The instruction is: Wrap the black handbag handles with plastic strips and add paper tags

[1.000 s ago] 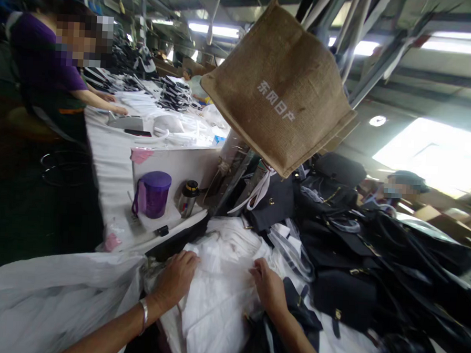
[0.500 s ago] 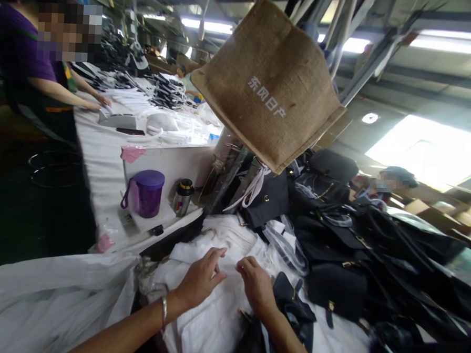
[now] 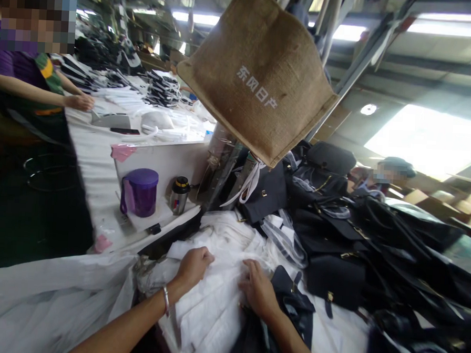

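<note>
A pile of thin white sheets [image 3: 213, 307], soft like cloth or paper, lies in front of me, creased and ridged. My left hand [image 3: 193, 269], with a silver bangle at the wrist, is closed at the pile's upper left and seems to pinch a white sheet. To its right, my right hand [image 3: 258, 291] rests over the pile with bent fingers, the thumb apart from them. I see nothing in its grasp. Under and beside my right forearm is a black bag [image 3: 292, 300] with gold-coloured fittings.
A brown fabric bag [image 3: 260, 77] hangs ahead at head height. Many black bags [image 3: 336, 282] are heaped on the right. A purple lidded cup [image 3: 140, 192] and a flask [image 3: 179, 195] stand on a ledge. A co-worker [image 3: 31, 76] stands at the white table [image 3: 82, 158].
My left hand has closed and dropped onto the white sheets. My right hand has lowered slightly, its thumb now apart. The co-worker's hands have drawn back left, and my view has shifted a little right.
</note>
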The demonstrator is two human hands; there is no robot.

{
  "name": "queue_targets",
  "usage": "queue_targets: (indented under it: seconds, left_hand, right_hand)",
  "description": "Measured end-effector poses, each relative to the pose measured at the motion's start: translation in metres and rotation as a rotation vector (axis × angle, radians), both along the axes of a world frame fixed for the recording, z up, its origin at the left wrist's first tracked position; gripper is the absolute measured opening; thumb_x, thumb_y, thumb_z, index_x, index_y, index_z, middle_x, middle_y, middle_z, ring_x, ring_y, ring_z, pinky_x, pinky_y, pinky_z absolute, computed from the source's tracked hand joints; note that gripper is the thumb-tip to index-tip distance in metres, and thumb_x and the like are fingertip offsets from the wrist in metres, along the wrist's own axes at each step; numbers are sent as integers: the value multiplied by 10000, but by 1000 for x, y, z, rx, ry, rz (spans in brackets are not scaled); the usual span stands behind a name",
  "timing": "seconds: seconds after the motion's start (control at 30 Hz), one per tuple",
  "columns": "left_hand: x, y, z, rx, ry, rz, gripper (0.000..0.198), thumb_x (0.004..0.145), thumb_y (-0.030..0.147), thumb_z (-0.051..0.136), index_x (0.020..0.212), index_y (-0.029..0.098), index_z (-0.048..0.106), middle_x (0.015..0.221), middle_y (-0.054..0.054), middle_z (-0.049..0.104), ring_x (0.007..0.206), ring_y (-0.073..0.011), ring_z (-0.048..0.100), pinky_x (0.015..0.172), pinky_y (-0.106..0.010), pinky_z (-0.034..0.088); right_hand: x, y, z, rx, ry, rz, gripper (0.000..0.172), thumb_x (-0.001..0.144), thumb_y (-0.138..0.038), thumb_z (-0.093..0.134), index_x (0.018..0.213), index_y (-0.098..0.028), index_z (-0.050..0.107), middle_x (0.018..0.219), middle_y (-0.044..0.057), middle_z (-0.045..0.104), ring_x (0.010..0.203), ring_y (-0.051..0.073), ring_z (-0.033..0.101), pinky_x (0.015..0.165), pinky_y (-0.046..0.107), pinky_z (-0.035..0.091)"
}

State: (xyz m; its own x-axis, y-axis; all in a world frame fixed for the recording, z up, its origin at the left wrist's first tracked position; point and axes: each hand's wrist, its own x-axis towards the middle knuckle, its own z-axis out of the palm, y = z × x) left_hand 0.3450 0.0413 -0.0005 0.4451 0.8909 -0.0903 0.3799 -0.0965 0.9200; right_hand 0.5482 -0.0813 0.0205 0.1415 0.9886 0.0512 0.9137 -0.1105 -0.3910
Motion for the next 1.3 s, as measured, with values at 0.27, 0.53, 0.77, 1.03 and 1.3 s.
queue_targets:
  seconds: [0.27,0.53,0.77,1.03,1.3]
  left_hand:
    - [-29,11,1,-9,-21,51,319,816,453,490,602,217,478,452,66,450,419,-120,449,474,-235,311]
    - [-38,10,2,-94,-18,31,432,800,547,482,535,214,409,460,46,432,462,-115,425,475,-244,272]
    - [-45,2,17,-302,-85,-165,460,768,598,521,720,151,616,467,61,440,387,-74,276,387,-225,157]
    - [-46,5,16,-242,-57,-148,366,744,516,563,685,156,594,517,52,477,425,-82,360,416,-218,253]
    - [-49,5,14,113,125,47,229,889,372,514,811,178,607,775,-32,611,714,-189,557,700,-303,419]
  right_hand:
    - [-4,4,-8,-45,-48,13,594,730,-36,544,1312,-124,463,1418,174,439,1269,263,476,1050,356,417]
    - [-17,1,8,-71,-120,35,616,799,-39,524,1399,-129,417,1507,186,351,1294,290,469,1034,393,443]
    - [-40,-1,27,-78,-269,236,532,902,-86,529,1421,-136,426,1438,171,468,1198,318,535,995,452,480]
    - [-28,-6,17,-96,-185,248,514,875,-54,523,1376,-146,459,1428,160,463,1209,279,539,1010,380,454]
    - [-38,-33,58,-297,-243,252,62,865,-168,616,919,-195,629,896,42,683,858,214,651,747,277,467]
